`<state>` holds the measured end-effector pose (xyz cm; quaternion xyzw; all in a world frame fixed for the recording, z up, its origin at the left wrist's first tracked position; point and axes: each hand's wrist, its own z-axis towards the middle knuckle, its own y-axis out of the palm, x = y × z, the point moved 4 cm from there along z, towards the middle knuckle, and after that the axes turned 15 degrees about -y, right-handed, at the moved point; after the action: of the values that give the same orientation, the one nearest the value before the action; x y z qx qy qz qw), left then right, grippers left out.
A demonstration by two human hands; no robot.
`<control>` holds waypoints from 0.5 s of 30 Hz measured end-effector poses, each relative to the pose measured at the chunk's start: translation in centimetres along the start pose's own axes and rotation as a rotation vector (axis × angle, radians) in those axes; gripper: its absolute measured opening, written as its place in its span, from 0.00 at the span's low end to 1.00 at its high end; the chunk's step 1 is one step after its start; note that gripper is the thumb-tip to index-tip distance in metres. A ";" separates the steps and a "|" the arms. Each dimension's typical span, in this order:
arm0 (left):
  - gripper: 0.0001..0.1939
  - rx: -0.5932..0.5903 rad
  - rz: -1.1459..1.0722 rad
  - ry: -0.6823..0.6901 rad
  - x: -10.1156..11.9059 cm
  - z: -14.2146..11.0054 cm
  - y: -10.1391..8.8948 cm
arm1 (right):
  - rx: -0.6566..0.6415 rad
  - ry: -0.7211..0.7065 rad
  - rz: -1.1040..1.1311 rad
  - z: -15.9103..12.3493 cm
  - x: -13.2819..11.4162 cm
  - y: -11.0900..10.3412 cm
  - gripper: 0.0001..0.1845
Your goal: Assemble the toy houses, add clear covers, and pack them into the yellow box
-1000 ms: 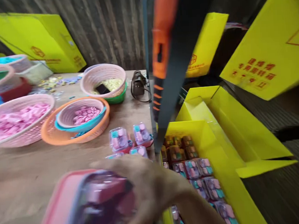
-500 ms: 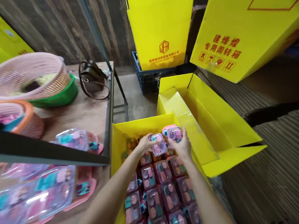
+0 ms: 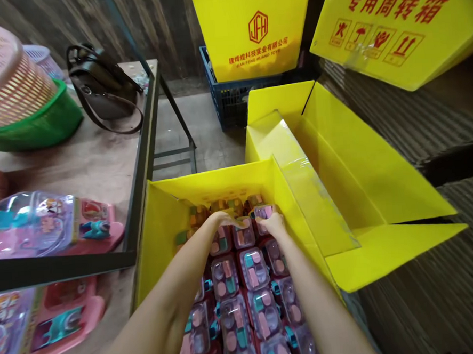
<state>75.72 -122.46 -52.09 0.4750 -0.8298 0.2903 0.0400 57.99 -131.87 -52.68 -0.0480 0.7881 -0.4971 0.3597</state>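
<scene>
A yellow box point(image 3: 159, 230) holds rows of small toy packs point(image 3: 224, 276) with clear domed lids and pink, teal and purple pieces inside. Near its far wall, my right hand point(image 3: 275, 225) grips the side of one clear-lidded toy pack point(image 3: 264, 212), thumb and fingers around it. My left hand point(image 3: 224, 219) reaches in beside it, its fingers stretched over the far edge of a neighbouring pack point(image 3: 244, 235). That pack sits down among the others. The left fingertips are partly blurred against the yellow glow.
An open yellow box point(image 3: 339, 154) adjoins on the right. Larger yellow boxes point(image 3: 258, 47) stand behind, one on a blue crate point(image 3: 232, 105). On the left table point(image 3: 110, 152) lie a dark bag point(image 3: 106, 83), baskets point(image 3: 20, 121) and packaged toys point(image 3: 55, 220). A metal bar point(image 3: 58, 268) crosses there.
Both hands have lowered their toy packs from above the rows into the far end of the box. The left hand's fingers have straightened. The view has shifted closer.
</scene>
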 end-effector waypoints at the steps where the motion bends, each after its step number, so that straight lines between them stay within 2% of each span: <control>1: 0.33 -0.023 0.031 -0.014 -0.3 0.0 -0.2 | -0.020 0.000 -0.010 0.1 0.2 0.0 0.35; 4: 0.34 -0.075 0.097 -0.034 -1.2 -0.2 -0.6 | -0.057 -0.010 -0.035 0.1 0.3 0.0 0.34; 9: 0.30 -0.151 0.153 0.001 -1.5 -0.7 -0.8 | -0.125 -0.015 -0.058 -0.6 0.2 0.4 0.37; 15: 0.31 -0.134 0.124 0.033 -1.2 -0.8 0.0 | -0.111 -0.015 -0.092 -0.3 -0.2 0.7 0.42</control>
<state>76.25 -121.12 -51.88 0.4142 -0.8744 0.2437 0.0673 58.14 -131.20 -53.13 -0.1080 0.8087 -0.4682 0.3392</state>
